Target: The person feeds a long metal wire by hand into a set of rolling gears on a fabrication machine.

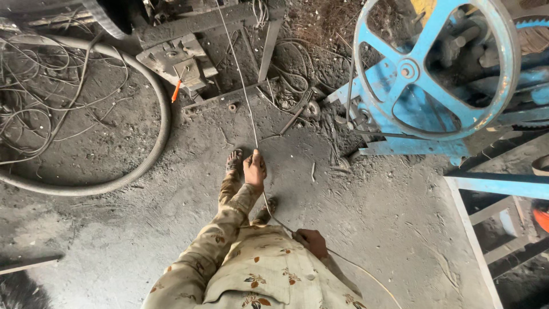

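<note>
Head view: our left hand [254, 169] reaches forward, fingers closed around a thin wire [240, 80]; our right hand [311, 242] grips the same wire near our waist. The wire's far end vanishes among dark machine parts [183, 57], and its near end runs out of frame below. We stand on a gritty grey floor [400, 229]. A hose [154, 143] curves at left; a blue wheel [434, 68] is cut off at right.
</note>
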